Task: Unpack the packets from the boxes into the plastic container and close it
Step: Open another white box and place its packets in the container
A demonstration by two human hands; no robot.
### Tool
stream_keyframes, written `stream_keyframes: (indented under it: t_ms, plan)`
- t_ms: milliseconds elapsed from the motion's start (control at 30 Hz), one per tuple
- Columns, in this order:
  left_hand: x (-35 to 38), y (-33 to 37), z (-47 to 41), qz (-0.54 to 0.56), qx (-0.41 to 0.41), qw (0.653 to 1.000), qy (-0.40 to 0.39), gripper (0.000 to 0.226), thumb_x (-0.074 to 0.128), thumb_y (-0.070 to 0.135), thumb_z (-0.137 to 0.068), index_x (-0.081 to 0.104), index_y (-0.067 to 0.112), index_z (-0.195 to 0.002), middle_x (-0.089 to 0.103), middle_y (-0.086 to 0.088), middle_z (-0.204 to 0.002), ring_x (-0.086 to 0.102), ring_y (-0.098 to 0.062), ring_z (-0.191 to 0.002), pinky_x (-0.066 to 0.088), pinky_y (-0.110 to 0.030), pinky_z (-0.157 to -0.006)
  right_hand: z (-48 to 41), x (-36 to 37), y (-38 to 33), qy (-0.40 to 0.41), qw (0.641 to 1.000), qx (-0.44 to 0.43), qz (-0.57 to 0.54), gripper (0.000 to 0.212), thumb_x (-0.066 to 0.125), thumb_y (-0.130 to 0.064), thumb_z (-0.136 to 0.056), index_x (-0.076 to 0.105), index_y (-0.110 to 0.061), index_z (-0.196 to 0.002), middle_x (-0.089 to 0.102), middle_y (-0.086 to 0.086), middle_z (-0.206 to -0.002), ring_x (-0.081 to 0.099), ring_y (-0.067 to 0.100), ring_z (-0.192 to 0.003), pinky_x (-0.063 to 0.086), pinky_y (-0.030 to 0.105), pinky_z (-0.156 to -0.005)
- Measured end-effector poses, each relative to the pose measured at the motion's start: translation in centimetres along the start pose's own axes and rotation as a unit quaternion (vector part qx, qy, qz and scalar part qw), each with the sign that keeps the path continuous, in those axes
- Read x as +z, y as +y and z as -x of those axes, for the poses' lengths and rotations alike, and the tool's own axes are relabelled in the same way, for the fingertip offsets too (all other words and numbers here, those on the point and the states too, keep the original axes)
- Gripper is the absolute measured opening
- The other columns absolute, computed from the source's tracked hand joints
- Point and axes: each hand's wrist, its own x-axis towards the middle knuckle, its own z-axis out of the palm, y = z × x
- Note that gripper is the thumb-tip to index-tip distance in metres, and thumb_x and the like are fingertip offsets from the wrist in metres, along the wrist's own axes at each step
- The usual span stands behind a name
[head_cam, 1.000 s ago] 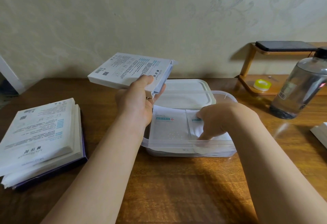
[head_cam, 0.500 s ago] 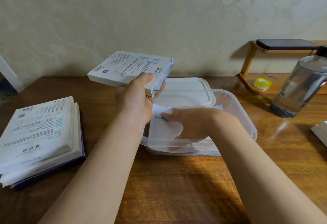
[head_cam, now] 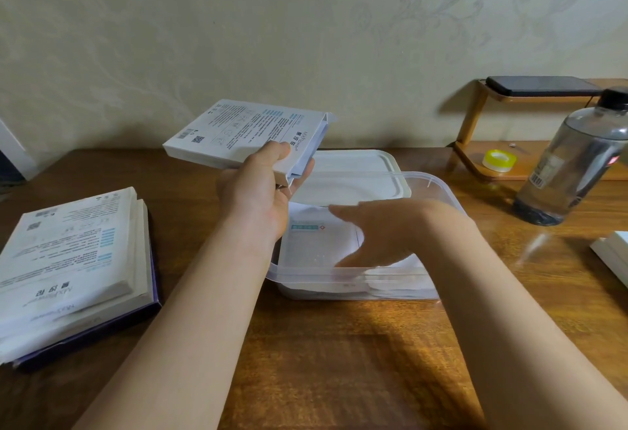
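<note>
My left hand point(head_cam: 261, 198) grips a flat white box point(head_cam: 238, 134) by its near edge, above the table and just left of the clear plastic container point(head_cam: 438, 191). The box's right end flap is open. White packets point(head_cam: 316, 242) lie flat inside the container. My right hand point(head_cam: 384, 229) reaches into the container with straight fingers pointing left, over the packets and low above them. The container's white lid point(head_cam: 353, 171) lies behind it on the table.
Two more flat boxes point(head_cam: 71, 259) are stacked at the left on the wooden table point(head_cam: 339, 361). At the right stand a clear water bottle point(head_cam: 574, 164), a small wooden shelf point(head_cam: 475, 117) with a phone point(head_cam: 540, 85) on top and a yellow tape roll point(head_cam: 499, 160), and a white object point(head_cam: 611, 253) at the edge.
My right hand went from curled at the container's right side to stretched flat across the packets toward the left. The left hand with the box stayed nearly still.
</note>
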Motion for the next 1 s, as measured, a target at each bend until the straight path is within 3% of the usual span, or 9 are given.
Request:
stream_keyframes:
  t_ms: [167, 367, 467, 533, 600, 700, 767, 867, 1000]
  plan:
    - [0.0, 0.0, -0.1, 0.006, -0.004, 1.000, -0.004, 0.034, 0.066, -0.012, -0.089, 0.061, 0.017, -0.107, 0.073, -0.010, -0.109, 0.071, -0.025, -0.097, 0.063, -0.036, -0.065, 0.2, 0.4, 0.8, -0.008, 0.999, 0.028, 0.041, 0.085, 0.067, -0.060, -0.084, 0.029, -0.028, -0.154, 0.052, -0.003, -0.144, 0.051, 0.020, -0.127, 0.044, 0.034, -0.107]
    - [0.1, 0.2, 0.1, 0.005, -0.008, 1.000, -0.004, 0.034, 0.065, -0.012, -0.089, 0.062, 0.016, -0.107, 0.073, -0.010, -0.111, 0.071, -0.023, -0.094, 0.063, -0.036, -0.065, 0.5, 0.1, 1.2, 0.010, 0.999, 0.044, 0.014, 0.089, 0.068, -0.065, -0.081, 0.030, -0.029, -0.154, 0.046, -0.003, -0.152, 0.046, 0.021, -0.136, 0.038, 0.036, -0.110]
    - [0.2, 0.4, 0.2, 0.005, -0.024, 1.000, -0.010, 0.033, 0.065, -0.012, -0.089, 0.063, 0.014, -0.109, 0.073, -0.009, -0.107, 0.071, -0.024, -0.093, 0.063, -0.035, -0.063, 1.8, -1.5, 2.0, 0.128, 0.985, 0.071, -0.088, 0.085, 0.070, -0.066, -0.076, 0.042, -0.031, -0.148, 0.052, -0.006, -0.146, 0.052, 0.017, -0.130, 0.043, 0.037, -0.107]
    - [0.4, 0.6, 0.5, 0.002, -0.045, 0.999, -0.026, 0.030, 0.064, -0.011, -0.090, 0.064, 0.012, -0.109, 0.075, -0.010, -0.101, 0.072, -0.026, -0.092, 0.063, -0.035, -0.062, 2.5, -2.4, 2.1, 0.285, 0.939, 0.056, -0.186, 0.045, 0.072, -0.047, -0.086, 0.063, -0.024, -0.123, 0.070, -0.005, -0.111, 0.065, 0.013, -0.097, 0.050, 0.026, -0.079]
    - [0.7, 0.5, 0.9, -0.005, -0.062, 0.997, -0.046, 0.027, 0.064, -0.010, -0.090, 0.065, 0.012, -0.105, 0.078, -0.009, -0.087, 0.074, -0.026, -0.084, 0.064, -0.034, -0.062, 2.7, -2.9, 1.8, 0.386, 0.877, 0.020, -0.286, 0.010, 0.069, -0.026, -0.091, 0.072, -0.018, -0.097, 0.072, -0.002, -0.086, 0.068, 0.017, -0.077, 0.053, 0.028, -0.062]
    - [1.0, 0.3, 1.4, -0.021, -0.071, 0.994, -0.077, 0.025, 0.064, -0.008, -0.092, 0.067, 0.016, -0.098, 0.079, -0.006, -0.077, 0.076, -0.022, -0.070, 0.063, -0.033, -0.060, 2.7, -2.8, 0.8, 0.336, 0.810, -0.026, -0.479, 0.007, 0.068, -0.016, -0.093, 0.073, -0.011, -0.090, 0.075, 0.004, -0.078, 0.072, 0.022, -0.068, 0.059, 0.034, -0.059]
    - [1.1, 0.2, 1.5, -0.038, -0.065, 0.993, -0.095, 0.026, 0.064, -0.005, -0.092, 0.068, 0.019, -0.098, 0.080, -0.006, -0.084, 0.077, -0.020, -0.075, 0.063, -0.033, -0.062, 2.5, -2.7, 0.5, 0.295, 0.771, -0.022, -0.565, 0.014, 0.069, -0.021, -0.093, 0.073, -0.008, -0.093, 0.076, 0.005, -0.079, 0.071, 0.020, -0.065, 0.056, 0.031, -0.058]
    - [1.0, 0.1, 1.5, -0.064, -0.049, 0.990, -0.112, 0.029, 0.065, -0.003, -0.092, 0.069, 0.023, -0.104, 0.080, -0.004, -0.096, 0.077, -0.021, -0.089, 0.064, -0.035, -0.070, 2.0, -2.6, 0.2, 0.273, 0.726, -0.009, -0.631, 0.025, 0.073, -0.029, -0.090, 0.072, -0.005, -0.093, 0.074, 0.006, -0.077, 0.068, 0.018, -0.062, 0.052, 0.029, -0.054]
    - [1.1, 0.0, 1.8, -0.070, -0.042, 0.990, -0.116, 0.030, 0.065, -0.005, -0.092, 0.068, 0.023, -0.104, 0.079, -0.008, -0.107, 0.077, -0.024, -0.096, 0.064, -0.040, -0.081, 1.6, -2.5, 0.1, 0.258, 0.685, 0.004, -0.681, 0.017, 0.074, -0.023, -0.089, 0.072, -0.006, -0.091, 0.069, 0.006, -0.078, 0.063, 0.017, -0.062, 0.048, 0.027, -0.050]
